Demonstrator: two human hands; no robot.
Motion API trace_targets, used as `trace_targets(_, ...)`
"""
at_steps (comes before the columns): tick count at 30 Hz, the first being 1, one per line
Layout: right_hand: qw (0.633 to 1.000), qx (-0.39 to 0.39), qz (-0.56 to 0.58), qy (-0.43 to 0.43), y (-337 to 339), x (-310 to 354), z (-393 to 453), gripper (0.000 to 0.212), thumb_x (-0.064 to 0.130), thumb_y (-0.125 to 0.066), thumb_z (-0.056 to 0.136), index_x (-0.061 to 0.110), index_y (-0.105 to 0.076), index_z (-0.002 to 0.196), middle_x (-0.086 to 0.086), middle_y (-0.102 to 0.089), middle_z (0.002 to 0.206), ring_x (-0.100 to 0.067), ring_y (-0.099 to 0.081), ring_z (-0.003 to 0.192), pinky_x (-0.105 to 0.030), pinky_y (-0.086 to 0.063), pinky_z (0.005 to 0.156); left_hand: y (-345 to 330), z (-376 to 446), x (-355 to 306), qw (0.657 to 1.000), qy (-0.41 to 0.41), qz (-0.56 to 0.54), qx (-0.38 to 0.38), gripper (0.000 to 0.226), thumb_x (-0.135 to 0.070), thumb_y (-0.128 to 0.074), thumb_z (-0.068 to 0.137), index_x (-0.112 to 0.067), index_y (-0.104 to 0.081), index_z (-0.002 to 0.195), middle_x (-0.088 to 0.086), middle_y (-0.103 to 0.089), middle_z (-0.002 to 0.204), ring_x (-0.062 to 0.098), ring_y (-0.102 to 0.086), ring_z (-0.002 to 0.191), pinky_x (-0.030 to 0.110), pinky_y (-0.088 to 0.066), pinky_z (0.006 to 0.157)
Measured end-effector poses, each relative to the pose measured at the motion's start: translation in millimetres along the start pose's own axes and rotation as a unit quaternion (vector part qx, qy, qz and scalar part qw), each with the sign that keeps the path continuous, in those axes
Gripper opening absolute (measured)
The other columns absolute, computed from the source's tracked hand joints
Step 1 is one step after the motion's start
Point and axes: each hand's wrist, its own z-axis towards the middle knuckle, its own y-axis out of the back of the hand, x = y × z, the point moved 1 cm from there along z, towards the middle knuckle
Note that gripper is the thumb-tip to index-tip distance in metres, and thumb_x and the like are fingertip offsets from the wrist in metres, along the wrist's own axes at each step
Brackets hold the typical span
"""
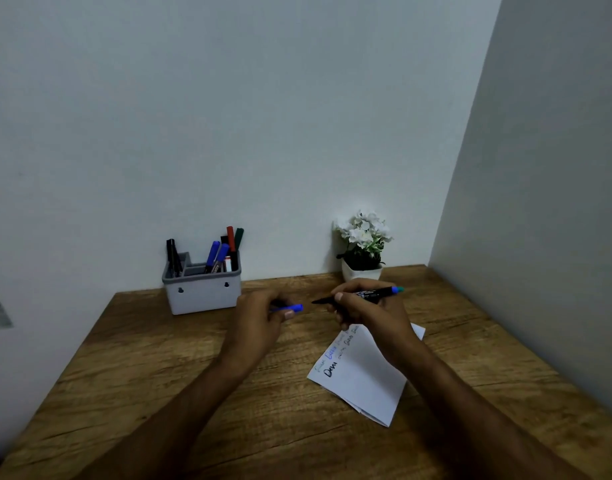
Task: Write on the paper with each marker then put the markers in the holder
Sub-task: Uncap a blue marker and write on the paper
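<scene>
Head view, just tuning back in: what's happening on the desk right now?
A person holds an uncapped black-barrelled marker with a blue end in the right hand and its blue cap in the left hand, the two held apart above the wooden desk. The folded white paper below already carries several lines of writing. The grey plastic holder by the wall has other markers standing in it.
</scene>
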Motion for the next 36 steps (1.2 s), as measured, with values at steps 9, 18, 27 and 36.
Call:
trace_targets(9,1.000,0.019,-0.009,-0.006,-6,1,-2,0.008,-0.005,-0.066,0.094,-0.006,-0.074,0.095,-0.023,-0.074,0.079,-0.028,-0.068,0.063,-0.034,-0.055,0.058,-3,-6,-17,0.999,-0.007,-0.032,0.019,0.013,-0.012,-0.075,0.082,-0.022,-0.073,0.090,-0.016,-0.070,0.086,-0.004,-0.063,0.084,0.017,-0.051,0.076)
trace_targets(18,1.000,-0.001,-0.014,-0.001,-11,12,0,0.008,-0.003,-0.083,0.080,-0.004,-0.075,0.077,-0.010,-0.064,0.056,-0.015,-0.055,0.047,-0.027,-0.041,0.048,-6,-5,-29,0.996,0.001,-0.084,0.037,0.014,-0.003,-0.069,0.085,-0.017,-0.074,0.087,-0.007,-0.072,0.079,0.001,-0.068,0.072,0.027,-0.060,0.066)
trace_targets(27,0.999,-0.011,-0.009,-0.034,-34,2,7,0.016,-0.005,-0.083,0.079,0.004,-0.074,0.069,-0.012,-0.064,0.060,-0.018,-0.055,0.051,-0.029,-0.043,0.050,-1,-5,-28,1.000,-0.009,-0.027,0.007,0.021,0.001,-0.068,0.083,-0.020,-0.072,0.083,-0.010,-0.068,0.076,0.001,-0.065,0.072,0.025,-0.058,0.064)
trace_targets(36,0.994,0.055,-0.096,-0.018,-49,5,24,0.012,0.001,-0.081,0.083,0.003,-0.083,0.094,-0.012,-0.080,0.081,-0.018,-0.075,0.074,-0.027,-0.060,0.069,51,6,0,0.999,0.010,0.041,0.001,0.024,-0.005,-0.079,0.075,-0.026,-0.071,0.083,-0.017,-0.067,0.080,-0.005,-0.060,0.077,0.006,-0.041,0.068)
